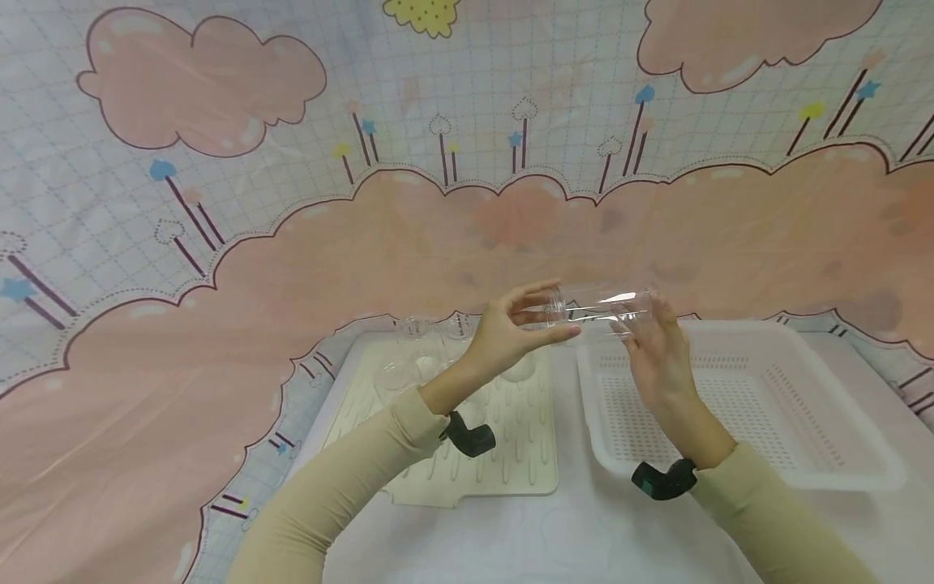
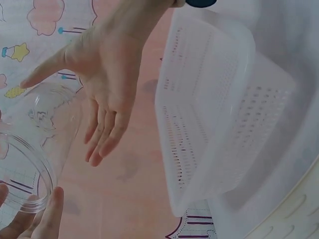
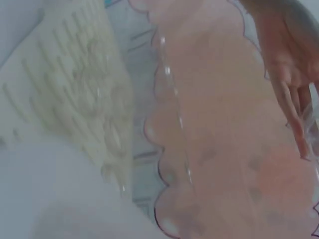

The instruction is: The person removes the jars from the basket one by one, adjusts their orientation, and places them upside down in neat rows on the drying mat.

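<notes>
A clear plastic jar (image 1: 607, 312) with a threaded mouth lies on its side in the air between both hands. My left hand (image 1: 514, 324) grips it around the mouth end, thumb below and fingers above. In the left wrist view those fingers (image 2: 52, 214) curve along the rim of the jar (image 2: 47, 124). My right hand (image 1: 660, 353) is at the base end. Its fingers look straight and spread in the left wrist view, where the right hand (image 2: 107, 74) reaches its thumb to the base. Only the left hand (image 3: 294, 79) and a sliver of jar show in the right wrist view.
A white perforated basket (image 1: 824, 405) stands on the right of the table, below the right hand. On the left lies a cream ridged draining mat (image 1: 503, 462) bearing several clear round vessels (image 1: 397, 373). A patterned cloth (image 1: 438, 243) hangs behind.
</notes>
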`<state>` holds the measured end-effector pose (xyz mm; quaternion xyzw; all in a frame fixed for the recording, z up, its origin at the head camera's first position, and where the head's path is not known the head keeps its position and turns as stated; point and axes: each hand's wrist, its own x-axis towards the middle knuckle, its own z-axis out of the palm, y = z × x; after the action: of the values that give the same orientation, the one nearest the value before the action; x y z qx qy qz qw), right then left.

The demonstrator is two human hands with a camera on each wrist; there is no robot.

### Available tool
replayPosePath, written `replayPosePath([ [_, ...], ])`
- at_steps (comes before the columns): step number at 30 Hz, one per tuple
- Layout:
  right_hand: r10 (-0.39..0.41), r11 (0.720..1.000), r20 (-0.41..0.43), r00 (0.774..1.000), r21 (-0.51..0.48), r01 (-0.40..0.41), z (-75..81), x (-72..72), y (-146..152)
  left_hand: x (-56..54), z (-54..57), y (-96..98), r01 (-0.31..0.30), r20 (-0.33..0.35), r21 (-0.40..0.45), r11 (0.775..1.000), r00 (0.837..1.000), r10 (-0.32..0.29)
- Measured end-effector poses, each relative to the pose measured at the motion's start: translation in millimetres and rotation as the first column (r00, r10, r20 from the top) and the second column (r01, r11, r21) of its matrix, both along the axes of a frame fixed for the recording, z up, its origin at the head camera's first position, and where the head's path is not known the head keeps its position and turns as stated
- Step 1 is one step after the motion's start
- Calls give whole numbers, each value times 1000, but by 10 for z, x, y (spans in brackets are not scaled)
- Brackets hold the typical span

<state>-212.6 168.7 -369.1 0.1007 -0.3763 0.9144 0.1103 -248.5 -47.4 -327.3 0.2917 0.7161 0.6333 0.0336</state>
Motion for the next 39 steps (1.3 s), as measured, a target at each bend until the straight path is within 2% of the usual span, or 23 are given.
replayPosePath([
  [5,118,985,57,991,-132,-109,8,51,-149,-3,-4,2,-6,-14,4,1000,1000,6],
  [10,145,957,95,985,-266,-115,56,71,-284,-14,-1,9,-4,-16,21,1000,1000,4],
  [14,143,932,85,986,-346,-105,85,69,-349,-18,-7,10,-2,-21,24,1000,1000,2],
  [26,106,918,127,986,-393,-48,114,77,-429,-26,-36,-6,6,-15,39,999,1000,-5],
  [39,112,918,154,982,-394,-43,139,75,-410,-9,-24,-11,1,-20,18,1000,1000,0],
])
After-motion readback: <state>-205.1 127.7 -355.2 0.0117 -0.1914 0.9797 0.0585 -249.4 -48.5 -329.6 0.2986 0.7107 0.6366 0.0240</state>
